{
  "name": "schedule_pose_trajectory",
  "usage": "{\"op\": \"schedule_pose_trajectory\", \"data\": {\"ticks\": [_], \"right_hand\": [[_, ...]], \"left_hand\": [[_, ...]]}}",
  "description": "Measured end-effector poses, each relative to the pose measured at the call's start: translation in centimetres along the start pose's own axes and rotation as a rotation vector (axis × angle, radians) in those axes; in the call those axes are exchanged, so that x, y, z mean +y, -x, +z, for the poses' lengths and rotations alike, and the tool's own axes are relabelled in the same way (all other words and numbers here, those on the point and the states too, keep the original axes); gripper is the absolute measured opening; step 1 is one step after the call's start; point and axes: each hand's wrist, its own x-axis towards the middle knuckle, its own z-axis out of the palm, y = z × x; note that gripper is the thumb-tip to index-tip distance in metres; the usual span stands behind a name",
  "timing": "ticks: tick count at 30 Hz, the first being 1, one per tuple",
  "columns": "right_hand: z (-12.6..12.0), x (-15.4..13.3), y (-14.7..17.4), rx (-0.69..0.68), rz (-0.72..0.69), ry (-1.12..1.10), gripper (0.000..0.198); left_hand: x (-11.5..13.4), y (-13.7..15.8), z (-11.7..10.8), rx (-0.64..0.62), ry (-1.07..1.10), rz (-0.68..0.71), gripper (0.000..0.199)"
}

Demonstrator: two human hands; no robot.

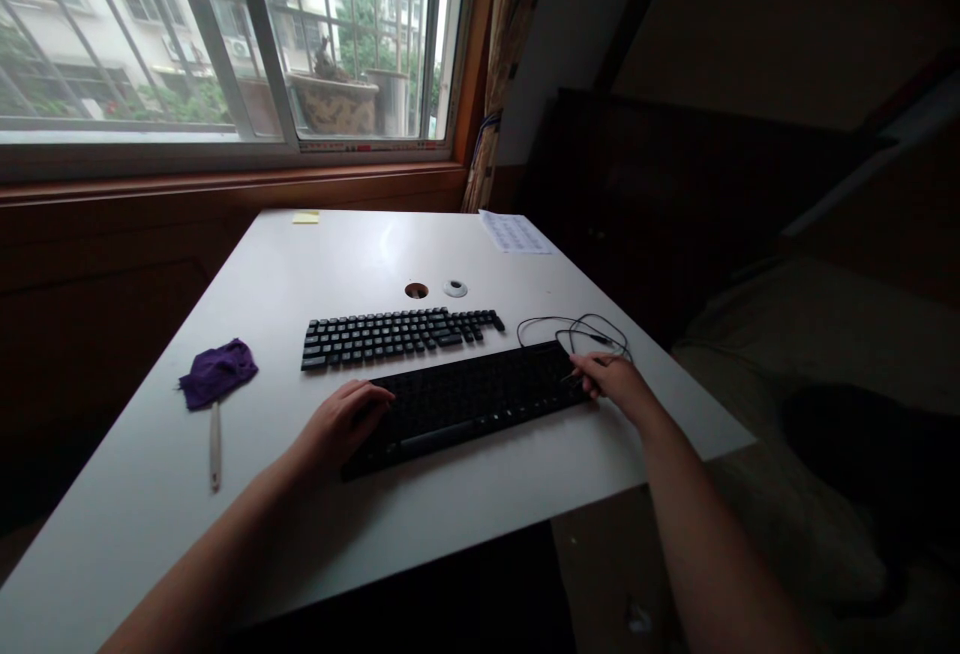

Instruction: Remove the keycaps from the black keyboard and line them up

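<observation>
A black keyboard lies at a slant near the front of the white table, its face mostly dark, with a few small pale spots along its near right edge. My left hand closes round its left end, thumb side toward me. Over the right end, my right hand pinches a thin, dark, pointed tool, its tip close to the keyboard's face; its exact kind is too small to make out. Behind the keyboard, rows of loose black keycaps stand laid out in keyboard order.
A black cable loops behind my right hand. At left lies a brush-like handle with purple cloth over its head. Farther back are a cable hole, its round cover, a yellow note and printed paper.
</observation>
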Motion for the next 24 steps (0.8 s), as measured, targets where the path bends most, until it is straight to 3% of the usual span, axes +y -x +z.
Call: {"op": "schedule_pose_trajectory", "data": {"ticks": [7,15,19,24], "right_hand": [[0.0,0.8,-0.1,0.041,0.018,-0.1,0.048],[0.6,-3.4,2.6,0.15,-0.157,0.127,0.05],[2.8,-6.2,4.0,0.136,-0.214,0.079,0.049],[8.4,-9.8,5.9,-0.025,-0.287,-0.059,0.042]], "left_hand": [[-0.2,0.1,0.0,-0.002,0.022,-0.004,0.015],[-0.4,0.2,0.3,0.006,-0.024,0.033,0.015],[-0.1,0.1,0.2,0.014,-0.022,0.054,0.016],[0.9,-0.1,-0.2,0.074,0.006,0.086,0.015]]}}
